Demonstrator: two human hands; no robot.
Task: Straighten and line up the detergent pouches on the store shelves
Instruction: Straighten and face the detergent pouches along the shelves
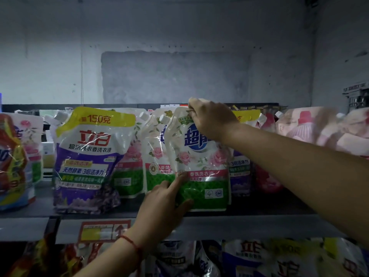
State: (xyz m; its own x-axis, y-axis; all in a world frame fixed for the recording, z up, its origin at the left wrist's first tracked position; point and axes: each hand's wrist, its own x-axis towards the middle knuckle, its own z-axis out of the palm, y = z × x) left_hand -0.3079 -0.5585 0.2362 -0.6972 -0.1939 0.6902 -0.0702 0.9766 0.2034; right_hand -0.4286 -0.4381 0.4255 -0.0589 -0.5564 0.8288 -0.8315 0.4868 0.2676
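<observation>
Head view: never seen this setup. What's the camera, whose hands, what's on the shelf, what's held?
There is no robot here. A person wears one wide-angle camera on the head, looking forward and down at their own hands.

The shelf carries a row of standing detergent pouches. A purple pouch with a yellow top stands at the left, and pink pouches at the right look blurred.

Both hands are on the white and green rose pouch in the middle. The right hand pinches its top edge, and the left hand grips its lower left side. A price tag sits on the shelf's front edge, with more pouches on the shelf below.
</observation>
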